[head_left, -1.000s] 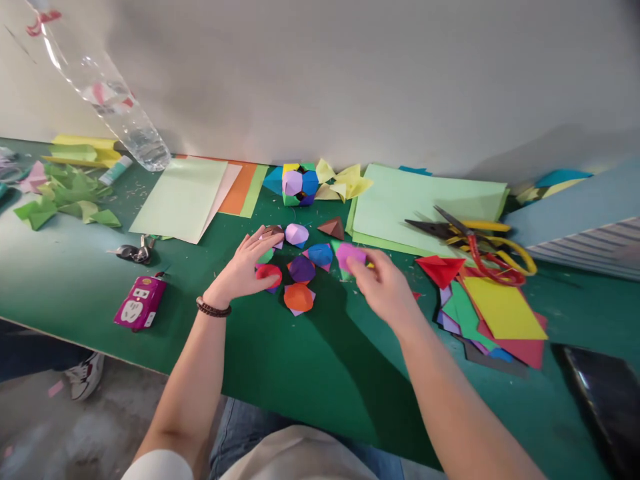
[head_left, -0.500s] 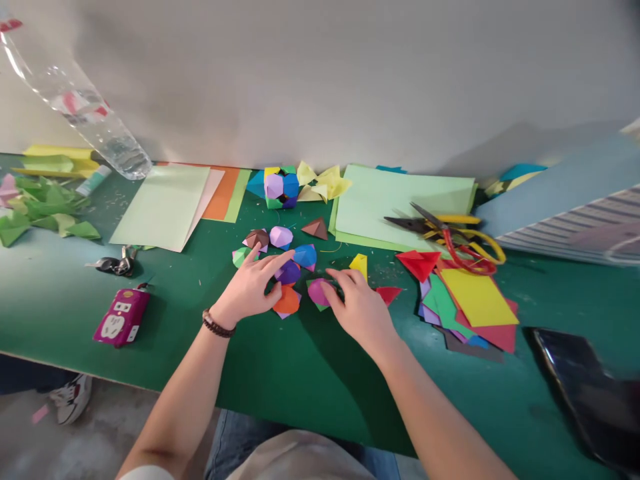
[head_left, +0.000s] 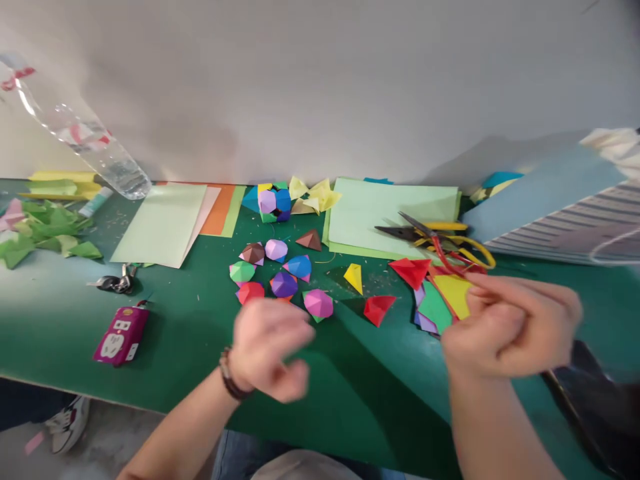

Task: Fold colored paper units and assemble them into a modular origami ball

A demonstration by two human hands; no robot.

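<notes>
My left hand (head_left: 270,347) is blurred above the near side of the folded paper pieces. Its fingers are curled loosely, thumb apart, and no object shows in them. Over the stack of coloured paper squares (head_left: 435,307), my right hand (head_left: 515,327) is closed with bent fingers; whatever they may hold is hidden. Between the hands lie a magenta piece (head_left: 319,303), a red piece (head_left: 379,309) and a yellow piece (head_left: 354,277). Purple (head_left: 284,285), blue (head_left: 299,267), green (head_left: 242,271) and other domed pieces cluster beyond my left hand, which partly covers an orange one.
Scissors (head_left: 440,247) and dark-jawed pliers (head_left: 405,232) rest on pale green sheets (head_left: 390,207). Behind stands a multicoloured paper ball (head_left: 274,202). Leftward are a bottle (head_left: 120,170), keys (head_left: 117,281) and a purple box (head_left: 121,335). A phone (head_left: 585,393) lies right.
My left hand has drawn back toward me from the pieces, uncovering a red one. The right hand has left the magenta piece, moved right above the paper stack and closed.
</notes>
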